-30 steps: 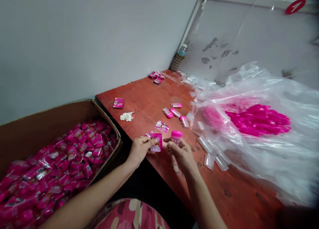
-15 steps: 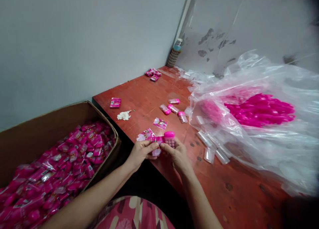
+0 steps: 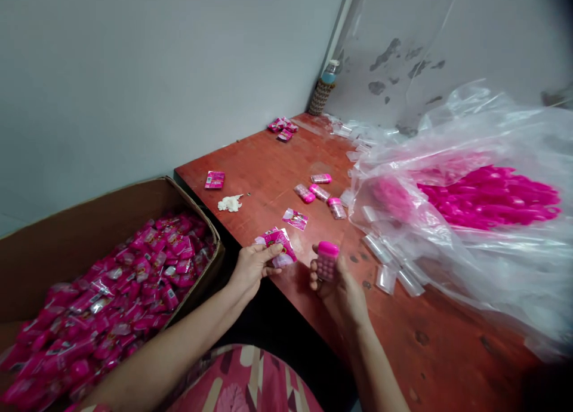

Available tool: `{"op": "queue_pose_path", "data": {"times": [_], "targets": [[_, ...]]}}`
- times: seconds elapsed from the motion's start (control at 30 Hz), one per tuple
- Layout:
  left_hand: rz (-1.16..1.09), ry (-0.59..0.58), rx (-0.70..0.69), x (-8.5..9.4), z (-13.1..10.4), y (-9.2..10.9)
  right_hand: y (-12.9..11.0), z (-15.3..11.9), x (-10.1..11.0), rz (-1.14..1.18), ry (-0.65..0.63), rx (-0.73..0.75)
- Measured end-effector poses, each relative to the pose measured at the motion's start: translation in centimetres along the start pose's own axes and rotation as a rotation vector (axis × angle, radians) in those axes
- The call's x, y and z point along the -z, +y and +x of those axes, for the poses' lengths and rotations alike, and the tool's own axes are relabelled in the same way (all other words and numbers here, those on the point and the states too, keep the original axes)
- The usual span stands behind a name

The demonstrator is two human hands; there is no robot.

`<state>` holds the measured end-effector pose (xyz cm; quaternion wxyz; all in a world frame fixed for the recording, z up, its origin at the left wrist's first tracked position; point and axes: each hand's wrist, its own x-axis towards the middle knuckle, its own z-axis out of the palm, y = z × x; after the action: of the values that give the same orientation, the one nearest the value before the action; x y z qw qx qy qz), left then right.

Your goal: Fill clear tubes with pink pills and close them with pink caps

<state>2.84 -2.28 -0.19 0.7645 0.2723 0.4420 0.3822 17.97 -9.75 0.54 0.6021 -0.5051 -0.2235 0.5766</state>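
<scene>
Between thumb and fingers, my left hand (image 3: 253,266) pinches some printed pink wrapper sleeves (image 3: 280,243) above the near table edge. My right hand (image 3: 342,292) is closed round a small clear container with a pink cap (image 3: 328,260), held upright and showing rows of small round pieces inside. A gap separates the two hands. Just beyond them a loose pink wrapper (image 3: 295,218) lies flat. Several more pink-capped containers (image 3: 319,192) rest on their sides farther back.
A cardboard box (image 3: 213,252) of wrapped pink packs stands at left. On the red table (image 3: 250,161) are crumpled white tissue (image 3: 230,203), pink wrappers (image 3: 215,180) and clear tubes (image 3: 409,282). A plastic bag (image 3: 487,263) with pink caps spreads at right. A bottle (image 3: 323,92) stands in the corner.
My hands have moved apart. The capped container has come away from the wrappers in my right hand, while my left hand keeps the wrappers. The view has shifted slightly.
</scene>
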Motion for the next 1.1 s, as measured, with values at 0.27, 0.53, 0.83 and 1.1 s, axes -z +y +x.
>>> {"op": "queue_pose_path", "data": {"times": [0.27, 0.53, 0.83, 1.1], "targets": [[-0.003, 0.004, -0.062, -0.8, -0.5, -0.2, 1.3, -1.4, -1.3, 0.149, 0.044, 0.050], [0.219, -0.151, -0.113, -1.2, -1.2, -0.1, 0.7, 0.5, -2.1, -0.054, 0.012, 0.100], [0.237, -0.289, 0.039, -1.5, -1.6, 0.4, 0.5, -0.1, -1.9, 0.079, 0.114, 0.188], [0.151, -0.113, 0.108, -2.0, -0.1, -0.3, 1.0, -1.2, -0.4, 0.277, 0.185, 0.261]]}}
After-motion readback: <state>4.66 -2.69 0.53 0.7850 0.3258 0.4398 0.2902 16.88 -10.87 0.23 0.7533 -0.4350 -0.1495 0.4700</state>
